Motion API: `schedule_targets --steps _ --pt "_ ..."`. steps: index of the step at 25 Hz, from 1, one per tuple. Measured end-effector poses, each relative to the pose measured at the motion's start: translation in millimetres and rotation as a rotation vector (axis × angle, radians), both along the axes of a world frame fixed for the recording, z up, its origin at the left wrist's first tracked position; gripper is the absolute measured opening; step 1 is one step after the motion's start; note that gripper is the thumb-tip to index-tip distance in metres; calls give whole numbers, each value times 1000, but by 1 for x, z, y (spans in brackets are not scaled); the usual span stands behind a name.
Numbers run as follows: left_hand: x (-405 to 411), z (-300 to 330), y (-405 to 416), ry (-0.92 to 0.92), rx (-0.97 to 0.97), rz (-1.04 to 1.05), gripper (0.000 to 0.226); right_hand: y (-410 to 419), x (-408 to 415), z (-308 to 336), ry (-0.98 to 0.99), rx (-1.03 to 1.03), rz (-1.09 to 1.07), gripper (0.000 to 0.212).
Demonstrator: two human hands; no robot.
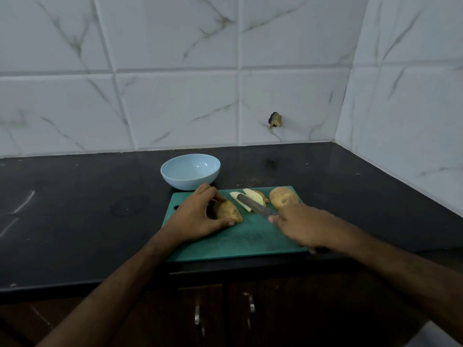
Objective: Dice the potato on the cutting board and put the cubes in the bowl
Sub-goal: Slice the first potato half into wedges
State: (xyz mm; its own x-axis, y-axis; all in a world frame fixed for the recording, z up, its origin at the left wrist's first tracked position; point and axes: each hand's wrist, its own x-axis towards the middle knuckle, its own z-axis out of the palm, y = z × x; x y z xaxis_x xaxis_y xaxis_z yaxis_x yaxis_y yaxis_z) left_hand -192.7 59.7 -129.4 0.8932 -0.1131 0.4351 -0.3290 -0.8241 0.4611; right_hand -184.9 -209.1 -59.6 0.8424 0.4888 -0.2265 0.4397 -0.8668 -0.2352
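Note:
A green cutting board (245,240) lies on the black counter. My left hand (198,216) grips a brown potato piece (228,211) on the board's left part, fingers and thumb curled round it. My right hand (303,227) holds a knife (254,206) whose blade points up-left over pale potato slices (250,195) near the board's far edge. A whole potato (283,197) sits at the far right corner of the board. A light blue bowl (190,171), with nothing in it, stands just behind the board's left end.
The black counter (75,209) runs to white marble-pattern wall tiles at the back and right. A chipped hole (275,120) marks the back wall. Dark cabinet doors with metal handles (251,303) sit below the counter's front edge.

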Motion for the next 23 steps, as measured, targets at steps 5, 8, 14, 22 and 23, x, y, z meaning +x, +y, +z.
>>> schedule_targets --steps 5,8,14,22,23 --pt "3 0 1 -3 -7 6 59 -10 7 26 95 123 -70 43" --pt "1 0 0 -19 17 36 63 9 0 24 -80 -25 19 43" --pt "-1 3 0 -17 19 60 69 29 0 14 -250 -167 122 49" --pt "3 1 0 -34 -31 30 59 63 9 22 -151 -190 180 42" --pt "3 1 0 -34 -28 28 58 70 14 18 -129 -193 187 40"
